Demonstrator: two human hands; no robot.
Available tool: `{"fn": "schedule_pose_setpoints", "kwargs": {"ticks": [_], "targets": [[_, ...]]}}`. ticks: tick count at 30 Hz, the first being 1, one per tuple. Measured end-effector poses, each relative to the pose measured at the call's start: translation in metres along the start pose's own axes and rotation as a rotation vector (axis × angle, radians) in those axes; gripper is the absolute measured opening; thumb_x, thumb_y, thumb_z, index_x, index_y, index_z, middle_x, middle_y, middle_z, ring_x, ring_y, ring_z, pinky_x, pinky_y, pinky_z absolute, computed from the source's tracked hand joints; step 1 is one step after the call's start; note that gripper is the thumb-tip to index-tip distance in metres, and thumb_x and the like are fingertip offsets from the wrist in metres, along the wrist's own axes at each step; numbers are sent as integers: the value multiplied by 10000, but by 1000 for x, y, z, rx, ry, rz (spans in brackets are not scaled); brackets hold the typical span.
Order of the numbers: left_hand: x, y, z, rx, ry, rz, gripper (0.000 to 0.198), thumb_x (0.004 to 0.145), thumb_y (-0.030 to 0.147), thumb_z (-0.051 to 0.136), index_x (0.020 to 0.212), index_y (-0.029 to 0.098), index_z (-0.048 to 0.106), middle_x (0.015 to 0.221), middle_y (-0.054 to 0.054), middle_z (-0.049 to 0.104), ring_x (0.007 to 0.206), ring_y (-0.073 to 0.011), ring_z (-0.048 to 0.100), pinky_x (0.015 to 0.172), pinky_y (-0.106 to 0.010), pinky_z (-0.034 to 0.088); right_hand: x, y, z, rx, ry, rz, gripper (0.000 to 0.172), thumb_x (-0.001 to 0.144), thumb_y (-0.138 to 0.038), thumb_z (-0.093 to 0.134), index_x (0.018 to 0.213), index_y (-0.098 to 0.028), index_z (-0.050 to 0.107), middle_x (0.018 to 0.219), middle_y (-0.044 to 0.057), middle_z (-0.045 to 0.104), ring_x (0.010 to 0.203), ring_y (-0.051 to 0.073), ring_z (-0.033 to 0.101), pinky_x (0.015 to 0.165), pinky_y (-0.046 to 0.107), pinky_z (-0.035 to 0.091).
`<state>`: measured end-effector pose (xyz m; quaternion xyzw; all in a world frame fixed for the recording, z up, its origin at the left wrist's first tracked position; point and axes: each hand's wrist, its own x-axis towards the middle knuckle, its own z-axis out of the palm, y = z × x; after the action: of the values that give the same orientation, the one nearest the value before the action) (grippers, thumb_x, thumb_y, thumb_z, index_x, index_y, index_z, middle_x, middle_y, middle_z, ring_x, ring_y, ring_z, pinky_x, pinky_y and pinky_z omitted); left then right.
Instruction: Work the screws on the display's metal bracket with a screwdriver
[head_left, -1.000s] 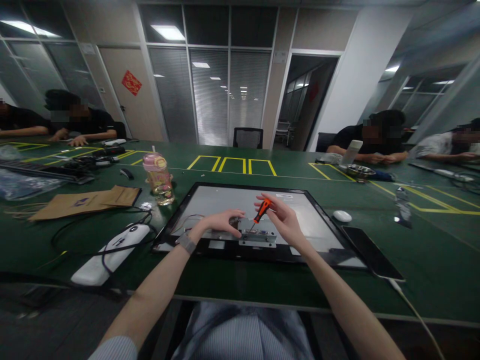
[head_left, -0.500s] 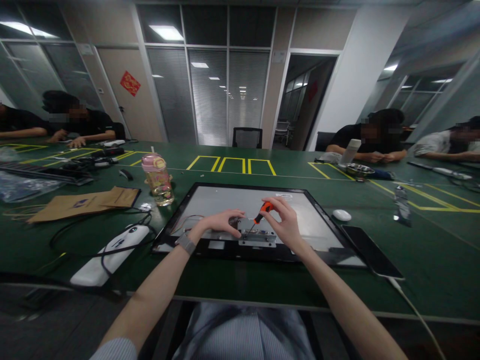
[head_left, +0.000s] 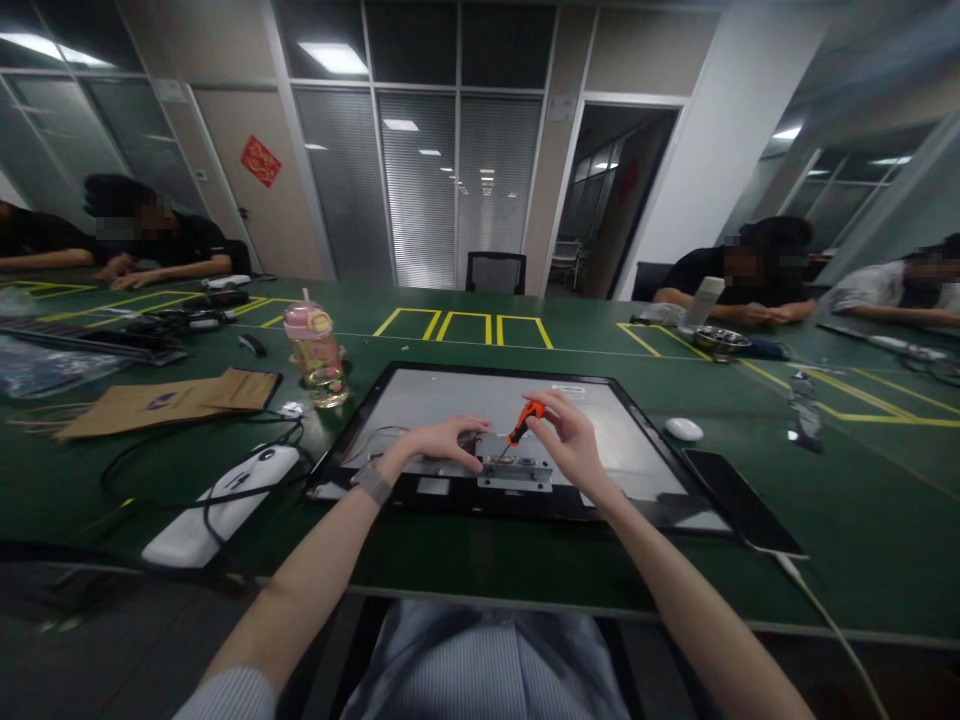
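In my right hand (head_left: 566,440) is an orange and black screwdriver (head_left: 526,422), its handle pinched between thumb and fingers. The shaft slants down to the left, its tip at a silver metal bracket (head_left: 517,480) with connector ports. My left hand (head_left: 446,442) lies palm down at the bracket's left end, fingers stretched and thumb apart. Its thumb tip is at the bracket, and a dark part shows between thumb and fingers; whether the hand presses on it I cannot tell. Beneath both hands lies a flat display panel (head_left: 435,388) with a black frame and grey back.
Left of the panel are a pink-lidded bottle (head_left: 315,355), a brown paper bag (head_left: 172,402) and a white power strip (head_left: 225,505) with black cables. To the right lie a white earbud case (head_left: 684,429) and a phone (head_left: 739,500) on a cable. Other people sit across the green table (head_left: 450,570).
The screwdriver's handle has shifted slightly left and more of it shows, as the fingers of my right hand have changed their grip. My left hand stays in place.
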<state>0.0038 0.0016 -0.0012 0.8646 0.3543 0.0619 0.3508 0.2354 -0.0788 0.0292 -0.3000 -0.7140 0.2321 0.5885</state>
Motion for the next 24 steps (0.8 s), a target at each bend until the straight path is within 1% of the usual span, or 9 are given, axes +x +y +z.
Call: {"fn": "schedule_pose_setpoints", "kwargs": {"ticks": [2,4,7,9,11,15,17,22,24], "targets": [[0,-1,0,8,-3,3,810,626,520,751,1338,267,460,1527,-38,290,1437,-289,146,1173,-446,129,0,-5,-1,106,-86,35,292,901,-307,548,1184,-282,618,1191,87,565,1084,235,576,883,415,533],[1,-3,0,7,-4,5,810,620,528,753,1334,276,464,1527,-36,289,1437,-289,148,1172,-449,134,0,-7,0,179,-131,82,329,912,-310,533,1237,-284,579,1163,81,602,1041,225,610,899,440,527],[1,-5,0,-9,1,15,818,610,544,754,1331,285,467,1523,-38,295,1436,-290,151,1169,-454,143,1,-4,1,138,-65,99,333,869,-293,605,1202,-298,604,1021,49,647,941,195,637,865,406,546],[2,-6,0,-7,3,19,816,614,549,750,1331,280,468,1522,-43,299,1436,-290,151,1169,-455,139,0,-1,2,35,14,59,297,823,-285,665,1119,-292,658,999,47,633,924,191,622,825,369,557],[2,-5,1,-2,4,22,808,619,545,748,1329,274,472,1519,-47,306,1436,-287,153,1171,-451,132,0,-1,2,-16,43,17,256,834,-290,650,1089,-286,676,1009,55,623,937,196,614,824,368,553],[1,-3,0,5,5,26,793,623,529,752,1325,280,478,1515,-43,315,1431,-290,170,1171,-446,131,-2,-7,1,118,-82,45,310,926,-302,507,1225,-298,591,1135,72,625,1039,218,616,908,438,520],[0,-1,0,11,7,19,801,620,526,755,1328,279,474,1517,-41,313,1433,-290,161,1172,-443,129,-2,-9,2,184,-118,79,339,925,-301,512,1261,-305,556,1132,67,638,1009,215,640,916,457,519],[-1,1,-1,12,3,6,817,619,536,751,1337,277,461,1523,-36,298,1435,-290,153,1170,-443,135,-1,0,3,34,6,32,277,847,-297,632,1123,-285,652,1046,63,621,980,209,621,868,401,546],[-1,2,-1,13,-2,5,813,623,536,748,1336,271,462,1526,-37,293,1437,-290,146,1170,-442,134,-1,1,3,-13,35,1,282,838,-290,642,1119,-290,653,1035,61,601,974,203,610,871,390,540]]}}
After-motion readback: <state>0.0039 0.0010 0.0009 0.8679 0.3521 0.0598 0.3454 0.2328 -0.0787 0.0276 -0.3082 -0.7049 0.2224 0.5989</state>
